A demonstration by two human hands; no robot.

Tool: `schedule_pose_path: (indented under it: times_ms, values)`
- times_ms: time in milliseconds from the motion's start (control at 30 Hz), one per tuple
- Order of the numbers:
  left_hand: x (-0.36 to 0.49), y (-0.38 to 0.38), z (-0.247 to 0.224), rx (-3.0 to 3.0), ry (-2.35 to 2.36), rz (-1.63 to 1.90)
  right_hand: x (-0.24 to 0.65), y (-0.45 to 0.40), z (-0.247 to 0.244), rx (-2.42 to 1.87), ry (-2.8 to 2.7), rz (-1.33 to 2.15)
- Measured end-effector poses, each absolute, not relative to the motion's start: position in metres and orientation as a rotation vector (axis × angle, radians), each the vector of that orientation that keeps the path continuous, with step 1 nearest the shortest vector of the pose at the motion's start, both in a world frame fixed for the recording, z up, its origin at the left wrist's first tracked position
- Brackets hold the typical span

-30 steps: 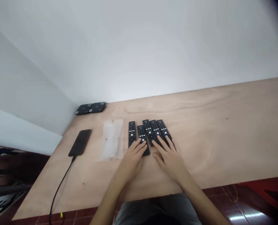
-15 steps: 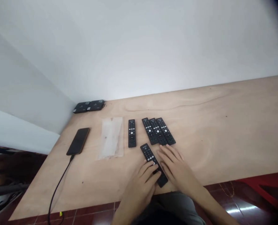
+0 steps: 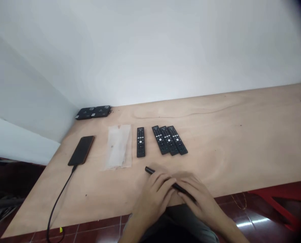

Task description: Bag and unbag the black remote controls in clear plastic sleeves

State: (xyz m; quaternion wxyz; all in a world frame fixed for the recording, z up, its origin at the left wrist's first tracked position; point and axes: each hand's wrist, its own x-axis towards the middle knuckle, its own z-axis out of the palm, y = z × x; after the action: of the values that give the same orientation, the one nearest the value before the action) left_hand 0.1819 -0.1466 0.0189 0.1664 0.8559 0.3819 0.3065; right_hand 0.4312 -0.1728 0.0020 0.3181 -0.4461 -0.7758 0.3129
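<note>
Fingers of both hands are grasping 1 blk remote [image 3: 178, 187]: L hand [image 3: 155, 193] nearer its far end, R hand [image 3: 201, 197] nearer the near end. It's on edge, button face hidden, w/ the far tip poking out past the L fingers; can't tell if it touches the table [image 3: 109, 199]. Table is pale wood, w/ a long brownish grain streak well beyond the fingers & a few small dark specks; its near edge runs under the wrists. Just beyond the L fingers lies 1 lone remote [image 3: 140, 142], face up; beyond the R fingers, 3 remotes [image 3: 169, 140] slant side by side, touching. Farther L of the fingers: clear plastic sleeve [image 3: 118, 146], flat, then a phone [image 3: 81, 150] w/ blk cable [image 3: 61, 197] running off the near edge. Far L, 2 blk boxes [image 3: 85, 113] sit in the corner. Grey-white wall [image 3: 165, 50] rises behind the table's back edge, a 2nd wall [image 3: 21, 87] angling in on the L. Below the fingers: glossy maroon floor tiles [image 3: 97, 234], w/ light glare to the R nr a red frame [image 3: 274, 202], partly blurred. Dark stuff far L is too dim to ID.
</note>
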Motion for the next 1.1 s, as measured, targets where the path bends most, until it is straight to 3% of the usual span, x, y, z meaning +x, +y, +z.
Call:
schedule_pose_path:
  times_ms: [167, 400, 1100]
  values:
    - [0.147, -0.13, 0.017, 2.027, 1.465, 1.101, 0.427, -0.156, 0.011, -1.326, -1.6, 1.132]
    - [0.141, -0.13, 0.005, 1.265, 1.276, 1.127, 0.43, -0.123, 0.015, -1.25, -1.502, 1.284]
    - [0.133, -0.128, 0.02, 1.044, 1.235, 1.016, 0.424, -0.1, 0.006, -1.1, -2.139, 0.833]
